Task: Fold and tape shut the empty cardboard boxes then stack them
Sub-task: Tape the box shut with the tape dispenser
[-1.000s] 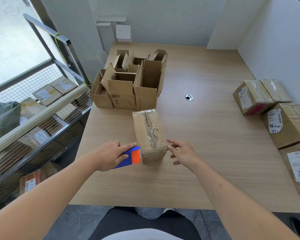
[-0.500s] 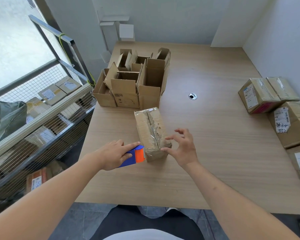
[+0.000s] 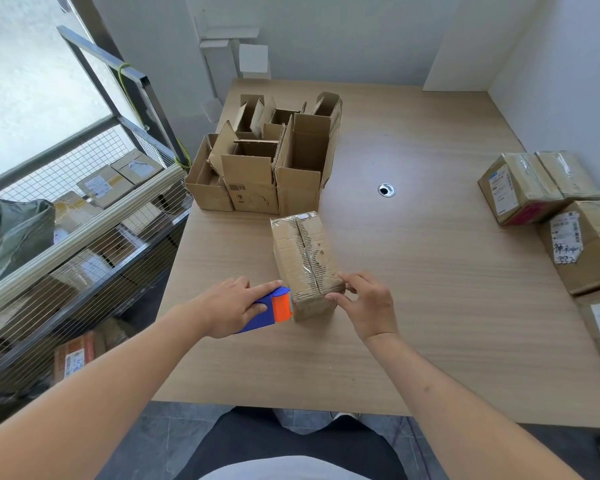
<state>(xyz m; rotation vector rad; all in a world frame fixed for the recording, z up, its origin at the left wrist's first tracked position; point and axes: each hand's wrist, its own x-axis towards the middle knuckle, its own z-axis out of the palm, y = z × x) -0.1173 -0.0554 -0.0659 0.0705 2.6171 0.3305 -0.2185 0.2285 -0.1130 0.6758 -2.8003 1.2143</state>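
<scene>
On the wooden table point(image 3: 413, 306), the closed box point(image 3: 303, 258) lies just before the open boxes point(image 3: 267, 161). Our left hand point(image 3: 229, 306) grips the tape dispenser point(image 3: 272, 310) against its near end; our right hand point(image 3: 368, 303) pinches the near corner. It looks light and easily crushed, so we'd hold its edges.

A person at the worktop point(image 3: 430, 306) edge, both forearms bare from wrist to elbow, no sleeves, watch or rings visible on the left hand point(image 3: 227, 308) or right hand point(image 3: 369, 306). Below the worktop's near edge: dark trousers point(image 3: 291, 441), and a white garment's hem point(image 3: 284, 469) at the bottom of the frame.
</scene>
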